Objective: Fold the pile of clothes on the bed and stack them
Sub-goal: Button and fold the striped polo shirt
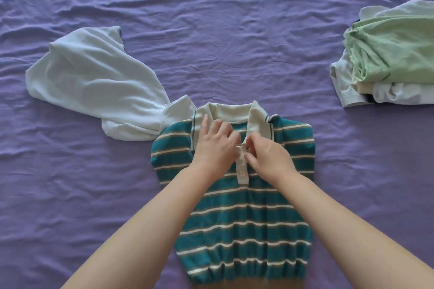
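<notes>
On the purple bed (223, 42), a crumpled pale blue shirt (94, 82) lies toward ten o'clock, its lower end touching the left shoulder of the striped teal polo shirt (242, 225), which lies front up at the near centre with its long axis running six to twelve o'clock, collar pointing to twelve and hem to six. The left hand (215, 145) and right hand (269, 156) meet over the polo's button placket (242, 171), fingers curled and pinching the cloth at its upper button. Well apart at two o'clock sits a stack of folded clothes (389, 58), a pale green garment on top.
</notes>
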`<state>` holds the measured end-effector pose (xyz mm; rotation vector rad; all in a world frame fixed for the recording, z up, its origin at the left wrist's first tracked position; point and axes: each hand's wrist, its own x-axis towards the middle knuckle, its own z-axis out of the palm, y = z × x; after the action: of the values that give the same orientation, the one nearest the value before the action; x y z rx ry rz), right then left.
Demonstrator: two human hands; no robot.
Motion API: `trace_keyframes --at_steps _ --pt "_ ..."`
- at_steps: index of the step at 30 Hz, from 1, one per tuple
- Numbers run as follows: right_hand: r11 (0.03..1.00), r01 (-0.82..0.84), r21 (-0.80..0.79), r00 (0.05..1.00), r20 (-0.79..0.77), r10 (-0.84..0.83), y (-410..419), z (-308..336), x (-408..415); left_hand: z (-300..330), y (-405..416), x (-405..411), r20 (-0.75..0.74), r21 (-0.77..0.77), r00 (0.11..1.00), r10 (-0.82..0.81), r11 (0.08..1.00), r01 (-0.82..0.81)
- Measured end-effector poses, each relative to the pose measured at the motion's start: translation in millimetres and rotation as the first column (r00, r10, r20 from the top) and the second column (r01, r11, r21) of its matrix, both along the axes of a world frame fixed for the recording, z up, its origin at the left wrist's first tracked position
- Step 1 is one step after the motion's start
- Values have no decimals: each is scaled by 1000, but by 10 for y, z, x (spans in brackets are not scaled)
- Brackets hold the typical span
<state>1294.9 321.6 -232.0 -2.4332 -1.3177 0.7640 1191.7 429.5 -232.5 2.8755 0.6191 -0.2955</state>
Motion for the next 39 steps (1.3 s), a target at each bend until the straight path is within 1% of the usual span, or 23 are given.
trace_keyframes --at_steps 1,3,5,6,7,9,11,12,14,15,17,19,21,24,25,28,30,31,32,33,35,37,39 --pt "999 -41 17 996 75 39 -20 -20 2 -30 -37 -21 37 17 999 -29 999 28" --pt "989 -151 7 970 192 147 -69 -66 10 -103 -115 -77 17 36 993 -120 992 119" --pt "973 -231 -3 940 257 224 -133 -93 45 -140 -189 -128 -62 -6 986 -155 988 155" --pt "969 -246 11 932 279 234 -168 -95 86 -121 -218 -134 -108 -38 982 -156 987 153" --pt "967 -254 38 927 295 231 -201 -87 143 -113 -227 -131 -124 -58 983 -136 990 130" --pt "968 -225 110 931 319 181 -263 -51 275 -54 -222 -56 -89 -58 992 -90 995 86" --pt "975 -148 167 933 352 82 -325 -37 429 -15 -215 84 -19 -79 998 -55 995 54" --pt "981 -101 166 932 360 35 -342 -37 512 2 -199 180 -2 -98 999 -41 994 41" --pt "996 -1 86 950 311 -26 -363 -65 689 10 -167 407 9 -115 1000 -29 993 30" --pt "1000 30 2 965 260 -30 -370 -84 777 6 -147 529 5 -105 999 -34 994 35" --pt "987 44 -154 988 154 -20 -383 -127 935 -6 -102 763 -26 -79 998 -57 995 55" --pt "966 33 -258 991 132 1 -403 -164 1050 -14 -54 949 -93 -85 994 -65 995 57" --pt "972 22 -233 987 159 16 -426 -141 1136 -21 1 1080 -141 -94 988 -55 995 42" --pt "990 108 -93 994 22 -106 -502 -45 1229 0 87 1194 -152 -38 986 -62 998 57" --pt "984 152 -88 988 3 -152 -535 -11 1262 18 102 1218 -135 -11 990 -50 999 49" --pt "967 219 -127 975 63 -213 -616 38 1338 48 93 1295 -96 48 995 4 999 0" --pt "975 171 -143 973 183 -144 -607 25 1329 12 49 1336 -88 63 996 28 998 -23" --pt "983 102 -150 957 286 -56 -593 9 1301 -17 20 1343 -92 47 994 58 997 -53" --pt "986 19 -169 931 363 44 -569 -11 1265 -47 -6 1332 -105 20 990 98 995 -97" --pt "988 -41 -149 905 413 100 -537 -29 1222 -76 -25 1300 -121 -6 983 138 990 -140" --pt "981 -150 -123 880 436 189 -486 -102 1115 -126 -46 1161 -150 -20 972 182 982 -187" --pt "939 -282 -196 863 375 337 -431 -118 995 -166 -42 954 -143 -15 969 201 979 -205" --pt "876 -402 -269 821 318 474 -374 -117 875 -155 -6 707 -116 -46 968 222 972 -229"
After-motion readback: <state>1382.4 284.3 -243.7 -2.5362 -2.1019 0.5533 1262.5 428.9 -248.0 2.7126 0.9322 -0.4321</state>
